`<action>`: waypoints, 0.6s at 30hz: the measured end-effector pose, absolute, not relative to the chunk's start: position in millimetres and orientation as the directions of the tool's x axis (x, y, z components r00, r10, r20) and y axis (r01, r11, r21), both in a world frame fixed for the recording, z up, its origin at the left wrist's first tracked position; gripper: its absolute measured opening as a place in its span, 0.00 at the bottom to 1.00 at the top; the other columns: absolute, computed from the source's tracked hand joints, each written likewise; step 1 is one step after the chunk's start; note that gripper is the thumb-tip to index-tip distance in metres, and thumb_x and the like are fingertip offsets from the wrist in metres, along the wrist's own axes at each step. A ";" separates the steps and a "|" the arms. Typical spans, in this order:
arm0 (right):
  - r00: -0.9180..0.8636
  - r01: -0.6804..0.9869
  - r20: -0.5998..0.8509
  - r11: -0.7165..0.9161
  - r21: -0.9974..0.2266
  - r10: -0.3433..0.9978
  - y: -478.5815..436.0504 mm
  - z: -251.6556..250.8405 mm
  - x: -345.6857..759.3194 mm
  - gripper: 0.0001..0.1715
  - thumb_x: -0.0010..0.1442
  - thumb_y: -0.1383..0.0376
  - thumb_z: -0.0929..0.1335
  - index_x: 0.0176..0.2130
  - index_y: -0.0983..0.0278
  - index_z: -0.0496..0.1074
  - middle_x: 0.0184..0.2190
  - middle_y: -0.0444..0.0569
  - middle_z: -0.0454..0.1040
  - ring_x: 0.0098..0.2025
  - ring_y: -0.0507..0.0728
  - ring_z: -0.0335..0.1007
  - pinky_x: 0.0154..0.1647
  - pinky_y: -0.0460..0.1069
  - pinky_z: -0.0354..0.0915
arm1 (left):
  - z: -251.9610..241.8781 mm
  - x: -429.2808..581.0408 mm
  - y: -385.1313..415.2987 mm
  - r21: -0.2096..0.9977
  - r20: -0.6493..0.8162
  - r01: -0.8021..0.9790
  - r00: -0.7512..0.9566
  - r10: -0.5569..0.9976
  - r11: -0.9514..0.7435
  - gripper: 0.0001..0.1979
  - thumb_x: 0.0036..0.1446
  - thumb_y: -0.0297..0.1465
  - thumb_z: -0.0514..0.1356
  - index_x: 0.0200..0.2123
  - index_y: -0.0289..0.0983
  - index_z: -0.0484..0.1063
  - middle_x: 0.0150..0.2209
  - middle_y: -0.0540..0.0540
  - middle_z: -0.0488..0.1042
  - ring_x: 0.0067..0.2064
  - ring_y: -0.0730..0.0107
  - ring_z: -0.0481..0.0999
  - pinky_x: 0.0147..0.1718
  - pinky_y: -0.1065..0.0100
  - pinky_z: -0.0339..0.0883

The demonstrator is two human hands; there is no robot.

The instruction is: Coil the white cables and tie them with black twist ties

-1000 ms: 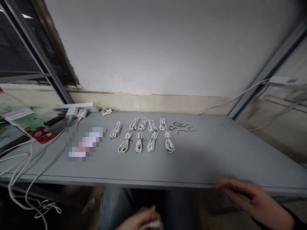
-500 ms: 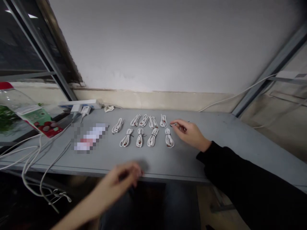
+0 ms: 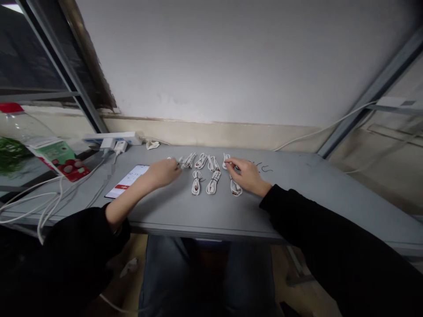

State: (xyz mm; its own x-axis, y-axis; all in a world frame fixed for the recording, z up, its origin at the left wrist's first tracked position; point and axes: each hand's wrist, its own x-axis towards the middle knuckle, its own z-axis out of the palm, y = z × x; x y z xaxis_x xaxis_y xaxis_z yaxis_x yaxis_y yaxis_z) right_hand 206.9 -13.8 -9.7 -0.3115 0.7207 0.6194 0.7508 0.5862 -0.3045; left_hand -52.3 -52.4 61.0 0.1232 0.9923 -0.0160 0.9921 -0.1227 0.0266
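Observation:
Several coiled white cables lie in two rows on the grey table. My left hand is over the left end of the rows, its fingers closed on a white cable bundle that is mostly hidden. My right hand reaches the right end, fingertips pinched beside the back-right cable bundle; what they hold, if anything, I cannot make out. Its fingers partly cover the front-right cable bundle. Between the hands lie a front cable bundle with a black tie and another tied cable bundle.
Loose black ties lie right of the right hand. A phone is partly under my left forearm. A power strip with plugged-in chargers stands at the back left, near a red-capped plastic bottle. Loose white cords hang over the left edge.
My left hand has risen from the table's front edge to the left cables. The front-left bundle has left its place. My right hand has shifted slightly left, onto the right-end bundles.

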 end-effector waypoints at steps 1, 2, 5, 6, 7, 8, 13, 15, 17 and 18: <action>-0.308 0.730 0.628 0.601 -0.326 0.715 -13.9 -9.6 206.7 0.16 0.65 0.60 0.62 0.43 0.64 0.75 0.32 0.49 0.78 0.31 0.54 0.70 0.33 0.48 0.60 | 70.0 -48.3 -51.3 0.052 0.053 0.992 0.112 0.992 -0.115 0.18 0.63 0.34 0.44 0.39 0.31 0.71 0.38 0.32 0.77 0.41 0.51 0.77 0.34 0.61 0.64; -0.307 0.703 0.639 0.620 -0.347 0.705 -14.2 -9.3 206.3 0.17 0.65 0.59 0.62 0.43 0.64 0.75 0.31 0.49 0.77 0.30 0.54 0.69 0.33 0.49 0.60 | 77.1 -42.2 -49.4 0.088 0.130 0.989 0.110 0.985 -0.122 0.17 0.63 0.35 0.45 0.41 0.32 0.70 0.38 0.34 0.77 0.40 0.53 0.77 0.34 0.62 0.63; -0.317 0.590 0.671 0.693 -0.414 0.671 -16.9 -8.1 204.8 0.18 0.65 0.56 0.62 0.44 0.64 0.74 0.32 0.49 0.76 0.30 0.53 0.68 0.32 0.49 0.61 | 80.2 -14.3 -39.0 0.201 0.352 0.945 0.177 0.919 -0.258 0.16 0.65 0.34 0.45 0.48 0.32 0.65 0.37 0.38 0.77 0.36 0.59 0.76 0.32 0.64 0.63; -0.319 0.546 0.671 0.709 -0.447 0.669 -18.4 -7.9 204.1 0.19 0.65 0.55 0.62 0.44 0.64 0.74 0.32 0.49 0.76 0.29 0.53 0.67 0.32 0.49 0.61 | 75.1 -3.8 -34.7 0.206 0.414 0.920 0.226 0.882 -0.333 0.16 0.67 0.34 0.44 0.50 0.32 0.63 0.35 0.39 0.77 0.35 0.61 0.76 0.32 0.65 0.63; -0.318 0.500 0.668 0.718 -0.485 0.673 -19.9 -7.8 203.4 0.19 0.65 0.54 0.62 0.44 0.64 0.74 0.31 0.48 0.75 0.29 0.53 0.66 0.31 0.49 0.61 | 67.8 6.1 -30.4 0.167 0.473 0.898 0.290 0.832 -0.408 0.16 0.67 0.34 0.43 0.50 0.32 0.63 0.35 0.39 0.77 0.35 0.62 0.76 0.33 0.65 0.63; -0.316 0.455 0.661 0.720 -0.524 0.681 -21.3 -8.0 202.7 0.20 0.65 0.53 0.62 0.43 0.64 0.73 0.30 0.48 0.74 0.28 0.53 0.66 0.31 0.49 0.61 | 59.2 14.7 -26.7 0.090 0.529 0.878 0.358 0.770 -0.470 0.15 0.67 0.33 0.44 0.49 0.31 0.63 0.36 0.38 0.77 0.37 0.61 0.76 0.35 0.64 0.64; -0.283 0.306 0.646 0.705 -0.640 0.709 -22.7 -14.6 197.7 0.26 0.62 0.45 0.62 0.29 0.63 0.70 0.23 0.45 0.69 0.25 0.52 0.62 0.27 0.49 0.60 | 20.2 31.9 -23.2 -0.228 0.542 0.715 0.657 0.523 -0.661 0.12 0.67 0.30 0.47 0.47 0.32 0.66 0.41 0.38 0.76 0.43 0.60 0.75 0.41 0.62 0.64; -0.272 0.280 0.629 0.686 -0.672 0.728 -21.6 -17.9 195.3 0.29 0.60 0.42 0.63 0.25 0.62 0.68 0.20 0.44 0.67 0.24 0.52 0.60 0.25 0.49 0.59 | 12.6 30.4 -26.1 -0.239 0.541 0.691 0.678 0.497 -0.682 0.12 0.67 0.29 0.47 0.49 0.32 0.65 0.41 0.38 0.76 0.42 0.61 0.75 0.42 0.62 0.64; -0.259 0.244 0.616 0.668 -0.703 0.744 -21.3 -19.4 193.3 0.30 0.59 0.41 0.63 0.23 0.62 0.67 0.19 0.44 0.65 0.23 0.51 0.59 0.24 0.48 0.58 | 8.8 28.2 -28.0 -0.217 0.552 0.684 0.675 0.490 -0.697 0.13 0.67 0.29 0.47 0.49 0.32 0.65 0.41 0.38 0.76 0.42 0.62 0.75 0.42 0.63 0.65; -0.251 0.223 0.612 0.660 -0.718 0.750 -21.6 -19.4 192.8 0.30 0.58 0.41 0.64 0.23 0.62 0.66 0.19 0.43 0.65 0.22 0.51 0.58 0.23 0.48 0.58 | 7.7 27.4 -28.3 -0.199 0.561 0.684 0.667 0.490 -0.702 0.13 0.67 0.30 0.47 0.50 0.32 0.65 0.41 0.39 0.75 0.42 0.62 0.75 0.42 0.63 0.66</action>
